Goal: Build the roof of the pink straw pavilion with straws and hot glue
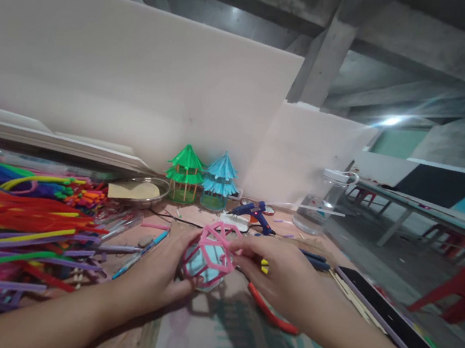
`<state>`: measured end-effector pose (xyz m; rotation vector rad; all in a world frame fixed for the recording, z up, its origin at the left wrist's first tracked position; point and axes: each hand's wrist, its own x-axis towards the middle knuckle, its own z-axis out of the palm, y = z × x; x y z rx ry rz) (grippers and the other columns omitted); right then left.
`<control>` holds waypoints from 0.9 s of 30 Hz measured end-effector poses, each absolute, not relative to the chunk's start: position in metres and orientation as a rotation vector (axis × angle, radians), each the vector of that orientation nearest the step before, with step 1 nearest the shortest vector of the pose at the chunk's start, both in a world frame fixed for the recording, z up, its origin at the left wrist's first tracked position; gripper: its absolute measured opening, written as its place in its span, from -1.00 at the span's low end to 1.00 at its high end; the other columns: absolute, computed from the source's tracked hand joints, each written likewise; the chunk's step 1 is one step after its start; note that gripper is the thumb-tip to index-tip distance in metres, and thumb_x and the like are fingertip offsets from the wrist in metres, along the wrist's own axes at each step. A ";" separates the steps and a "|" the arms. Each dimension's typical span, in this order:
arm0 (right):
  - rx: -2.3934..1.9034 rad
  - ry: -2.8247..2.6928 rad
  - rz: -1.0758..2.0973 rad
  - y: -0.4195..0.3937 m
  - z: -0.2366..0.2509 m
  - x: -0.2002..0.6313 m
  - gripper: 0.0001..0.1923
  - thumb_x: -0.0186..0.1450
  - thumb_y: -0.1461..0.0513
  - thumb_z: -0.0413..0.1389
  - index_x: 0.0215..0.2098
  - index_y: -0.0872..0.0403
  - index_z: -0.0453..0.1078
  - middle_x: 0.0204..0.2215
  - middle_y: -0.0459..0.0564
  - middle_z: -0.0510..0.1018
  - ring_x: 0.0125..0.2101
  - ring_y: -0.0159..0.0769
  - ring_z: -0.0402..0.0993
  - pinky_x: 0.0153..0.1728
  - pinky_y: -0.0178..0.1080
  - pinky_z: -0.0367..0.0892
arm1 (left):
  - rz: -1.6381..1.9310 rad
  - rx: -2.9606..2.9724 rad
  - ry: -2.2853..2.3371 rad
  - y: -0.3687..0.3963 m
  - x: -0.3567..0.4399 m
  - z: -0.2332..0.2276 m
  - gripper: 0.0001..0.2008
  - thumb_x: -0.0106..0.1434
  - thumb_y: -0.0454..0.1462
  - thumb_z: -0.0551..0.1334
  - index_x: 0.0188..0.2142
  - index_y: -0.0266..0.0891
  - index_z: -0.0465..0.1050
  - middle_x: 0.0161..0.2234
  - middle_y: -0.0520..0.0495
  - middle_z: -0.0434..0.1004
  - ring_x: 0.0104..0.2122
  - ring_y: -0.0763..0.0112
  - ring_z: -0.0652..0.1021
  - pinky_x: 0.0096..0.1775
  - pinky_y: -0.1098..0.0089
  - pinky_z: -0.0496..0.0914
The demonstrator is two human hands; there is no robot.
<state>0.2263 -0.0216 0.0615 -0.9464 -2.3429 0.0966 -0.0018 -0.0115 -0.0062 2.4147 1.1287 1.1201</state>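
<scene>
A small pink open frame (217, 265), built of fuzzy pipe-cleaner-like sticks with a pale bluish base, is held above the table in front of me. My left hand (174, 268) wraps round its left side, thumb at the lower edge. On the right, my right hand (273, 267) pinches the frame's upper right part between thumb and fingertips; whether a separate piece is in that pinch cannot be made out. Under my right hand lies a tool with a red handle (272, 311). Behind the frame rests a blue glue gun (257, 212).
Colourful pipe cleaners (19, 221) cover the left side. At the back stand a green pagoda model (185, 173), a blue pagoda model (220, 181) and a metal dish (158, 188). A clear jug (321, 203) stands back right; a phone (387, 316) and wooden sticks (357, 296) lie at right.
</scene>
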 end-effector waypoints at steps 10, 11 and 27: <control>-0.884 -2.248 -0.005 -0.025 0.071 0.231 -0.85 0.38 0.27 0.08 -0.30 0.04 0.49 -0.41 -0.05 0.58 -0.38 -0.33 0.47 -0.36 -0.29 0.31 | 1.075 2.575 1.134 -0.013 -0.007 -0.010 -0.42 0.22 -0.27 0.25 0.22 -0.12 0.16 0.13 -0.21 0.45 0.08 0.07 0.49 0.07 0.07 0.41; -0.857 -2.237 -0.012 -0.025 0.071 0.231 -0.84 0.38 0.26 0.08 -0.30 0.04 0.49 -0.43 -0.06 0.57 -0.39 -0.33 0.46 -0.36 -0.29 0.31 | 1.071 2.613 1.124 -0.014 -0.007 -0.010 -0.41 0.24 -0.27 0.25 0.24 -0.12 0.14 0.15 -0.21 0.43 0.10 0.07 0.48 0.09 0.07 0.40; -0.774 -2.265 0.020 -0.031 0.063 0.224 -0.89 0.35 0.27 0.13 -0.31 0.04 0.50 -0.46 -0.08 0.56 -0.39 -0.34 0.46 -0.32 -0.29 0.29 | 1.178 2.877 1.069 -0.016 -0.006 -0.016 -0.30 0.21 -0.33 0.24 0.30 -0.07 0.05 0.16 -0.20 0.42 0.11 0.11 0.47 0.13 0.09 0.39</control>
